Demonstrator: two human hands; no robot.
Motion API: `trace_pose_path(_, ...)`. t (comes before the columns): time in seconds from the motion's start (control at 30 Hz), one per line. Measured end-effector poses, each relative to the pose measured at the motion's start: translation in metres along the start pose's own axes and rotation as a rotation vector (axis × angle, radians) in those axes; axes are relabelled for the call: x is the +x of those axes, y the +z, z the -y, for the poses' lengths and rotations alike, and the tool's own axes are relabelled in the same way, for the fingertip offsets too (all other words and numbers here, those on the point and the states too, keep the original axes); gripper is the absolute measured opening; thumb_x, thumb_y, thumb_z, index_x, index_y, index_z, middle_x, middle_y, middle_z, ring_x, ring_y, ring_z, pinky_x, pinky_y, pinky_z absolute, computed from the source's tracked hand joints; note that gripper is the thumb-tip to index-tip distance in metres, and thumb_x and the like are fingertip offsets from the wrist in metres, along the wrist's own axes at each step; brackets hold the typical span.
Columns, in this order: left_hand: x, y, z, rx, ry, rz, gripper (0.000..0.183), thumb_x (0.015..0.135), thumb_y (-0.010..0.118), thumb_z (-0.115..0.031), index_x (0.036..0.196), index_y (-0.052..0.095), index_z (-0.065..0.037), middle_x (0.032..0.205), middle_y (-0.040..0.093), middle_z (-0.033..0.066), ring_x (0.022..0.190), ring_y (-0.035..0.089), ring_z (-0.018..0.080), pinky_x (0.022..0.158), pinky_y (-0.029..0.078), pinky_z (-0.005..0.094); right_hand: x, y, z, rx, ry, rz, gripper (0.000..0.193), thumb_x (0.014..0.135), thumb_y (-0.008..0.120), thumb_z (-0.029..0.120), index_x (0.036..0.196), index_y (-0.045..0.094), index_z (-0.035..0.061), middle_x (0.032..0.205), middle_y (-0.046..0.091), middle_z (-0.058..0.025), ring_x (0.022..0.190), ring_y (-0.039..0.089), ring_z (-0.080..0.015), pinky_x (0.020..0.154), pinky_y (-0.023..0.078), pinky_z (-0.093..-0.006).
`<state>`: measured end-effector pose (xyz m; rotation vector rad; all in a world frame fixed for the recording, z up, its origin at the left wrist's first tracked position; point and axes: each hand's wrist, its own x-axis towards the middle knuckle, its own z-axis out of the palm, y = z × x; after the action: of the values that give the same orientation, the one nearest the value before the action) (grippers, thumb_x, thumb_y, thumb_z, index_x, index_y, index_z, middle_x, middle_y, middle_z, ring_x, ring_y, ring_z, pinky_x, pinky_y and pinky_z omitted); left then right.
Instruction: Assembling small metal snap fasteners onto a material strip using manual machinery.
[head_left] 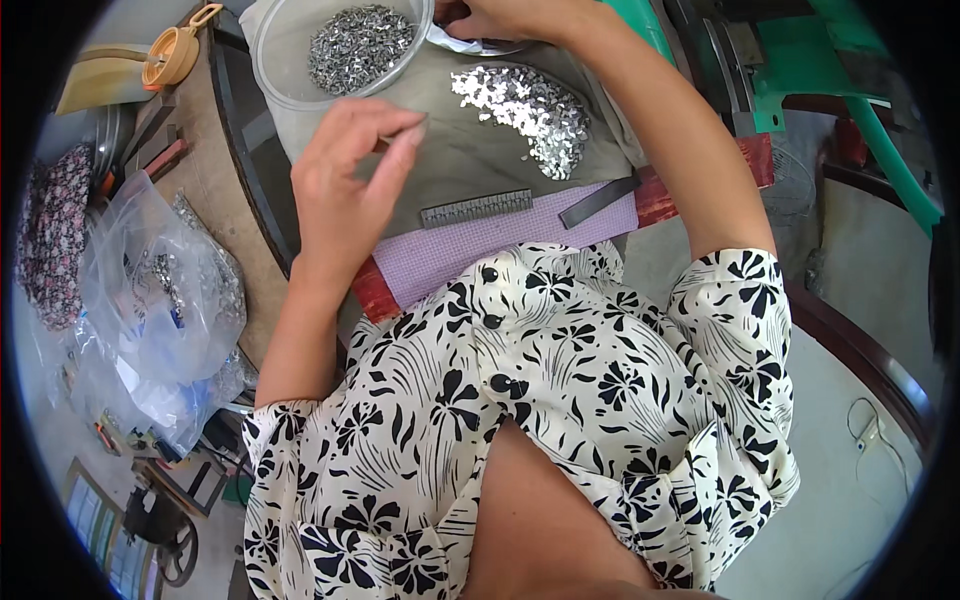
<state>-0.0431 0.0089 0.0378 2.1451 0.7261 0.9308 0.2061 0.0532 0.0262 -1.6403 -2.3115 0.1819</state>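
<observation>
My left hand [345, 175] is raised over the grey-green cloth [425, 165], thumb and forefinger pinched together; anything between the tips is too small to make out. At the top edge, my right hand [510, 18] reaches over a shiny silver-white dish or wrapper [470, 44], fingers curled and partly cut off. A loose pile of small shiny metal pieces [540, 115] lies below that hand. Beyond my left hand stands a clear round tub [268, 75] with many small metal parts [360, 48]. Closer to me rest a notched metal bar [477, 208] and a dark flat strip [600, 203].
A purple cloth [430, 262] covers the near part of the red wooden edge [375, 290]. On the left are a brown worktop [200, 165], an orange cup-shaped holder [175, 58] and clear plastic bags [150, 300]. Green machine parts [790, 75] stand at the right.
</observation>
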Motion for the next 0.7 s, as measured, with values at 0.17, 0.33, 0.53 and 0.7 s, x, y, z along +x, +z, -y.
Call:
trace_pose_path(0.17,0.026,0.000,0.001,0.011,0.064,-0.048,0.013,0.085,0.071,0.001,0.097,0.073,-0.001,0.091,0.070,0.0081,0.074,0.065,0.0139,0.065,0.053,0.0255,0.008,-0.008,-0.013,0.115,0.037,0.180,0.019,0.073,0.068,0.016,0.085,0.075,0.0021,0.081,0.071,-0.0203,0.074,0.069,-0.0364,0.069,0.054,-0.0434)
trace_pose_path(0.33,0.050,-0.004,0.001,0.041,0.022,-0.123,0.012,0.085,0.074,-0.005,0.097,0.074,-0.003,0.086,0.071,0.0077,0.069,0.065,0.0135,0.066,0.053,0.0259,-0.006,-0.010,-0.020,0.261,0.127,0.064,0.023,0.074,0.073,0.022,0.085,0.076,0.0020,0.076,0.071,-0.0183,0.067,0.069,-0.0273,0.066,0.053,-0.0380)
trace_pose_path(0.53,0.094,0.010,-0.009,0.247,0.031,-0.030,0.018,0.092,0.071,-0.012,0.105,0.074,0.000,0.086,0.073,0.0029,0.075,0.067,0.0084,0.071,0.051,0.0206,-0.021,-0.023,-0.027,0.850,0.497,-0.045,0.018,0.082,0.075,0.020,0.084,0.077,0.0022,0.072,0.071,-0.0025,0.061,0.061,-0.0106,0.057,0.047,-0.0271)
trace_pose_path(0.7,0.116,0.034,-0.004,0.124,-0.042,0.094,0.018,0.082,0.071,-0.003,0.097,0.065,0.006,0.087,0.073,0.0186,0.079,0.073,0.0262,0.071,0.057,0.0334,-0.025,-0.021,-0.025,1.265,0.513,-0.129,0.015,0.089,0.073,0.017,0.089,0.074,0.0022,0.076,0.069,-0.0023,0.065,0.059,-0.0080,0.059,0.045,-0.0228)
